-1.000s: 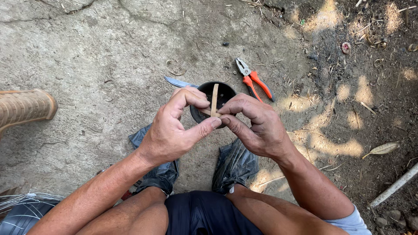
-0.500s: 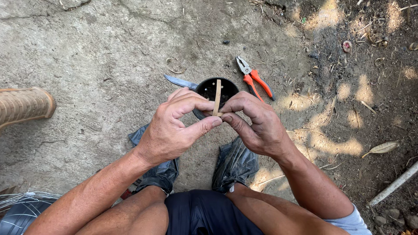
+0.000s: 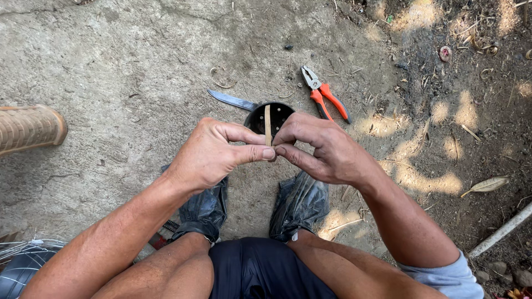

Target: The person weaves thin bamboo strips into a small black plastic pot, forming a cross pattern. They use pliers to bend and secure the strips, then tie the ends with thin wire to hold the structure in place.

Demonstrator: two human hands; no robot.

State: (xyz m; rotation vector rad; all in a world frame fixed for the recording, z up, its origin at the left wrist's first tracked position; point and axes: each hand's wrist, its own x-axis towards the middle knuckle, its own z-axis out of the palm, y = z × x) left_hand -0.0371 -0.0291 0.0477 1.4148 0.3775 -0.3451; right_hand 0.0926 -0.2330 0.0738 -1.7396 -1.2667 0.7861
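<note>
The thin strip (image 3: pixel 267 124) pinched between the fingertips is pale tan, like dry bamboo. Behind it stands a black round pot (image 3: pixel 271 115) with small pale holes dotting its inside. The pliers (image 3: pixel 324 94) have bright orange-red handles and grey steel jaws. The knife blade (image 3: pixel 233 101) is dull bluish grey. Glossy black plastic wraps both feet (image 3: pixel 302 202). The shorts (image 3: pixel 260 271) are dark navy, the sleeve (image 3: pixel 449 274) light blue-grey. A woven object (image 3: pixel 27 128) at the left edge is tan with a basket-weave pattern.

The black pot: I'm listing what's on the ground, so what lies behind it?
Behind the black pot a knife blade sticks out on the concrete; its handle is hidden by the pot. The left hand and right hand, pinching a thin strip, cover the pot's near rim.
</note>
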